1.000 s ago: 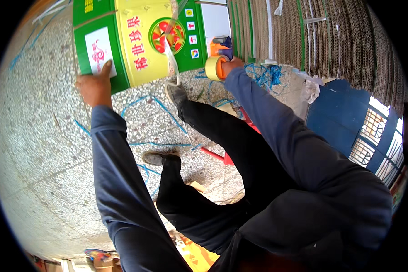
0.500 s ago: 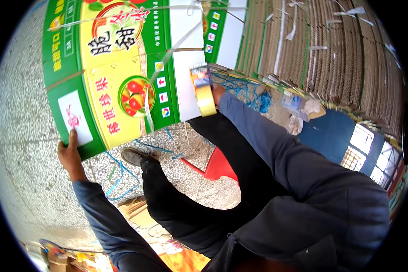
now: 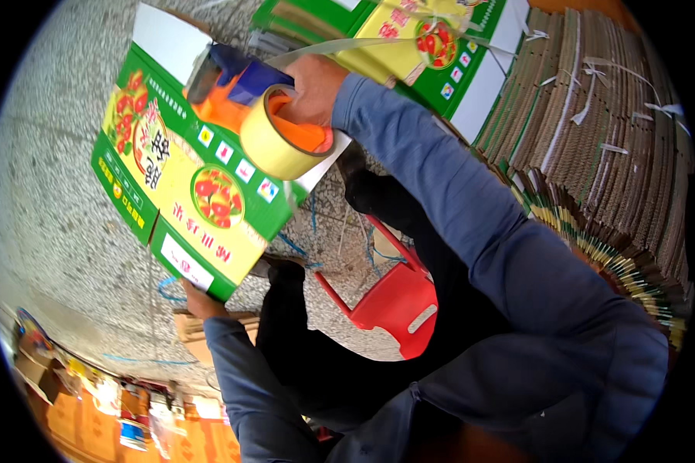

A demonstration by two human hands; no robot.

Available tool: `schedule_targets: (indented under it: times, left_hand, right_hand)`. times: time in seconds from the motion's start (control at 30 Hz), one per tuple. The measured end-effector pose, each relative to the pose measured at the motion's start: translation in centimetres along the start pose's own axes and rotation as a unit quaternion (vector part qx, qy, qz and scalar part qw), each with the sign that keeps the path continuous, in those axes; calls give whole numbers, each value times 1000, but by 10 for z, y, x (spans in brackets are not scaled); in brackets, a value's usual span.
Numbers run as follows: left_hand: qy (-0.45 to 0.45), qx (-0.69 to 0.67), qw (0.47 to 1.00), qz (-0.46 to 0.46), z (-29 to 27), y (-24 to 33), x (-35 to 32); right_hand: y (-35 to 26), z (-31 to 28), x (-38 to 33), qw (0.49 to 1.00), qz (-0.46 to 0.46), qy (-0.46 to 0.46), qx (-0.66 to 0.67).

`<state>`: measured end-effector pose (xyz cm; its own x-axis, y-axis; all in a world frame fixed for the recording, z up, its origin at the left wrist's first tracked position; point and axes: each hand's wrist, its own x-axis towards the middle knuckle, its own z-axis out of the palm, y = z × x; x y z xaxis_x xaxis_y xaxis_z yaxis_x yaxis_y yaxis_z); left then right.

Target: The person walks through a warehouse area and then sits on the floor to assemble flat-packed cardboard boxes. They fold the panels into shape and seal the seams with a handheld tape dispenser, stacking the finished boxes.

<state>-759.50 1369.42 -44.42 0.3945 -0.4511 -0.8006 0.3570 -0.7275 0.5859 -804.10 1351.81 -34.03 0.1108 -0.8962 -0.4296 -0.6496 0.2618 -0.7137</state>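
A green and yellow cardboard carton [image 3: 174, 174] with fruit pictures is held tilted in front of me, its white flap at the top. My left hand [image 3: 202, 301] grips its lower corner beside a white label. In my right hand [image 3: 315, 89] is an orange and dark blue tape dispenser [image 3: 222, 100], held over the carton's right side. A wide roll of pale yellow tape [image 3: 266, 147] sits on it. My right fingers are partly hidden behind the roll. Whether the dispenser touches the carton, I cannot tell.
Behind my right hand lie more green and yellow cartons [image 3: 401, 31] under a pale strap. A tall stack of flattened cardboard [image 3: 594, 100] stands at the right. A red plastic chair [image 3: 394, 305] is between my legs. Blue straps [image 3: 293, 245] lie on the speckled floor [image 3: 46, 193].
The carton has turned and tilted, with my left hand still at its corner. My right hand has brought the tape dispenser up and left over it. My view has shifted, showing more of the chair.
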Motion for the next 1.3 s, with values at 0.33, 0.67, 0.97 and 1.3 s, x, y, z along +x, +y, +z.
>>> schedule_targets:
  times: [0.33, 0.67, 0.97, 1.3]
  left_hand:
    - [29, -21, 998, -44, 6, -136, 76]
    - [48, 296, 909, 290, 105, -24, 93]
    - [25, 193, 861, 469, 120, 212, -66]
    - [-110, 180, 903, 375, 94, 204, -70]
  right_hand:
    - [-29, 36, -29, 997, -63, 35, -2]
    - [-103, 76, -97, 916, -394, 61, -37]
    - [-113, 128, -151, 916, -400, 17, -44]
    - [-92, 76, -71, 965, -236, 44, 109]
